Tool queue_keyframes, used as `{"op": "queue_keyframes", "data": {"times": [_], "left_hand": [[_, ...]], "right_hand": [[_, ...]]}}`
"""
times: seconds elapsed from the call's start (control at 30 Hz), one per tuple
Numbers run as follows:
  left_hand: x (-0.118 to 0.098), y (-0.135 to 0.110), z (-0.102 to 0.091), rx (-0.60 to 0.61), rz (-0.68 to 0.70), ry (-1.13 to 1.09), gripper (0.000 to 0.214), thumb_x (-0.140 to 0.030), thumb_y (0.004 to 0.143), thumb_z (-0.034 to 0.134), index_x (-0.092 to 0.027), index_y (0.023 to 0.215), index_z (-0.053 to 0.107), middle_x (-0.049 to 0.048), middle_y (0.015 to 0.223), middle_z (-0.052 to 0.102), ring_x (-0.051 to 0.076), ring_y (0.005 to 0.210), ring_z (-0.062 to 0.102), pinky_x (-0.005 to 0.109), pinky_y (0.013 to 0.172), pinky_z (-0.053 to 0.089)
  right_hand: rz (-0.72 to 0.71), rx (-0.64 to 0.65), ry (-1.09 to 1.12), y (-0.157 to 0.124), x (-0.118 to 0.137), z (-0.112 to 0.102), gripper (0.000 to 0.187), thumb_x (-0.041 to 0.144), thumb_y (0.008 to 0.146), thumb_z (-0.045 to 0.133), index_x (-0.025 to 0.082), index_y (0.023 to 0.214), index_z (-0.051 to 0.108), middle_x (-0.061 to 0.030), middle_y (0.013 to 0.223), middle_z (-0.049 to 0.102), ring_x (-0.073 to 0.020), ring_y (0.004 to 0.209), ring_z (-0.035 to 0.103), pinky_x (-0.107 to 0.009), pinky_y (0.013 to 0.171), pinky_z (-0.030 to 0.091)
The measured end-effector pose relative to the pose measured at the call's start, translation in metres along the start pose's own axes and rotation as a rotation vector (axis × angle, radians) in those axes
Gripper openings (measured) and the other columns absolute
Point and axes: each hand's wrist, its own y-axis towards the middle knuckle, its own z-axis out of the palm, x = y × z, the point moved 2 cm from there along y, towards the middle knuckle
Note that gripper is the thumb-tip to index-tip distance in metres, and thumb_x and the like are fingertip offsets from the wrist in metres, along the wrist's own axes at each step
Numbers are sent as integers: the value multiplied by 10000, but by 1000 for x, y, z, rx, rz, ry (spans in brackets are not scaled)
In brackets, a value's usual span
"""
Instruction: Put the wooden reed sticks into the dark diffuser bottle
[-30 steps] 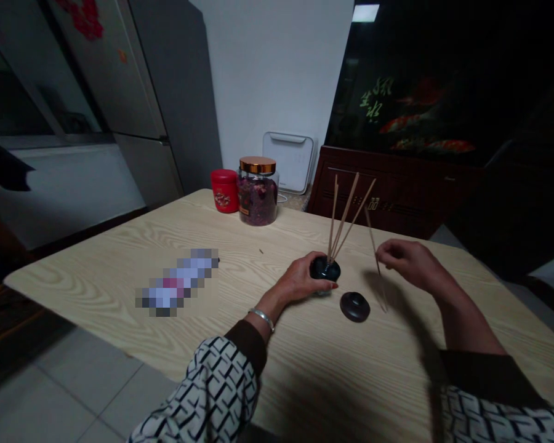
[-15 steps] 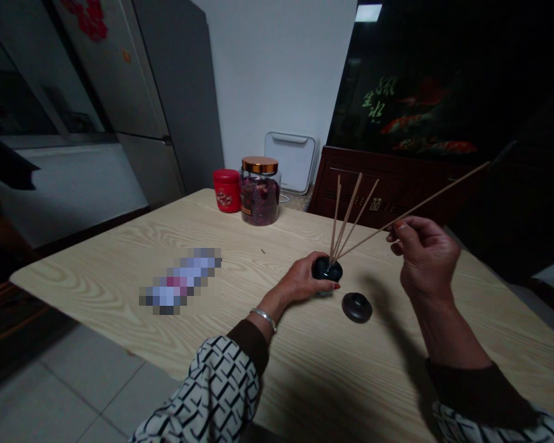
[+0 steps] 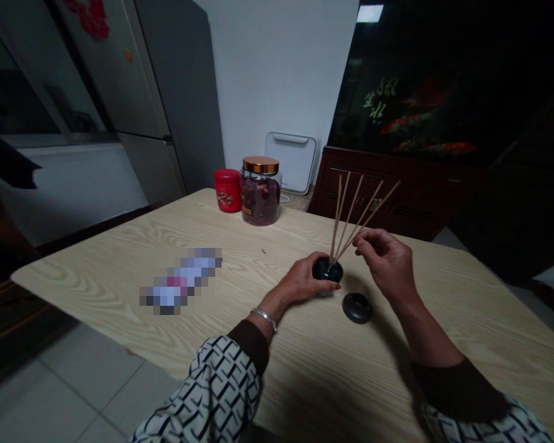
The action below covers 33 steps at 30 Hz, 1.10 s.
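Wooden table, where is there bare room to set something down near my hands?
Bare wood lies right of your right hand, and between the blurred item and your left hand. It's crowded around the black bottle with its wooden sticks and round dark lid, and at the back by the red tin and glass jar.

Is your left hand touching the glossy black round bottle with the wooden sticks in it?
Touching: the head view shows the left hand wrapped around the side of the glossy black round bottle.
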Motion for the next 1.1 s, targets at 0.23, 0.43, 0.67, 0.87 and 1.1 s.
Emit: {"op": "queue_keyframes", "data": {"times": [0.23, 0.43, 0.67, 0.87, 1.1], "left_hand": [[1, 0, -1, 5, 12, 9, 700, -385, 653, 841, -190, 1271, 576, 78, 1092, 672, 234, 991, 605, 352, 874, 478], [4, 0, 0, 20, -11, -22, 740, -410, 659, 832, -175, 1301, 549, 103, 1115, 655, 263, 1028, 607, 396, 911, 481], [2, -3, -5, 61, 33, 93, 1232, -416, 498, 914, -135, 1510, 270, 220, 1462, 422, 372, 1338, 429, 515, 1112, 366], [11, -2, -9, -26, -37, 142, 1207, -381, 548, 889, -141, 1531, 231, 223, 1488, 399, 367, 1377, 399, 521, 1148, 331], [19, -3, -10, -37, -58, 200, 1011, -458, 670, 804, -154, 1495, 306, 178, 1382, 518, 313, 1277, 502, 444, 1082, 405]], "right_hand": [[10, 220, -170, -5, -12, 11, 180, 356, 851, 632, 178, 859, 658, -27, 789, 663, -157, 696, 594, -296, 644, 454], [60, 436, -267, -7, -23, 3, 367, 462, 805, 695, 195, 1038, 595, -62, 987, 665, -177, 775, 621, -315, 694, 480], [80, 661, -402, -20, -48, 15, 496, 446, 756, 731, 220, 1168, 571, -68, 1058, 671, -234, 920, 631, -360, 802, 483], [92, 524, -473, 7, -76, 25, 519, 493, 744, 716, 199, 1156, 603, -91, 1059, 688, -250, 930, 641, -366, 814, 483], [82, 453, -471, 51, -110, 36, 564, 520, 752, 680, 194, 1205, 605, -107, 1104, 674, -254, 953, 639, -384, 858, 485]]}}
